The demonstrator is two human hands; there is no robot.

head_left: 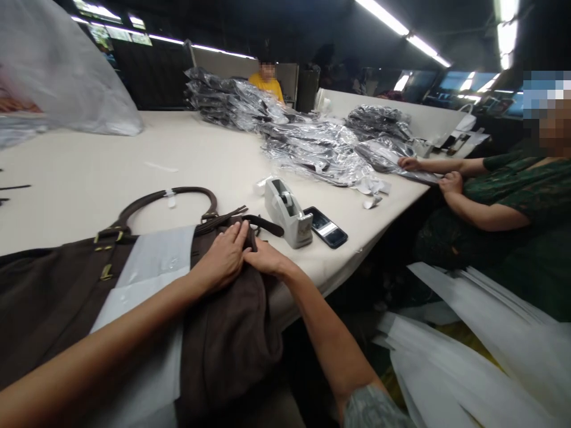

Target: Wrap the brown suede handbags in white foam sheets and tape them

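A dark brown handbag (232,333) lies on the table's near side, with its rolled handle (167,196) standing up and brass-coloured fittings at the handle's base. White wrapping paper (151,261) runs as a band across its front. My left hand (224,254) lies flat on the bag's upper right corner, its fingers stretched toward the top edge. Close against it, my right hand (266,259) grips the bag's side edge, part of its fingers hidden behind the fabric. A dark strap end (265,225) sticks out beyond the corner.
A grey tape dispenser (289,214) and a phone (326,227) stand just past the bag. Plastic-wrapped bundles (312,148) are heaped farther back. At right, a co-worker's hands (450,181) touch one bundle. White sheets (468,356) hang at lower right, beyond the table edge.
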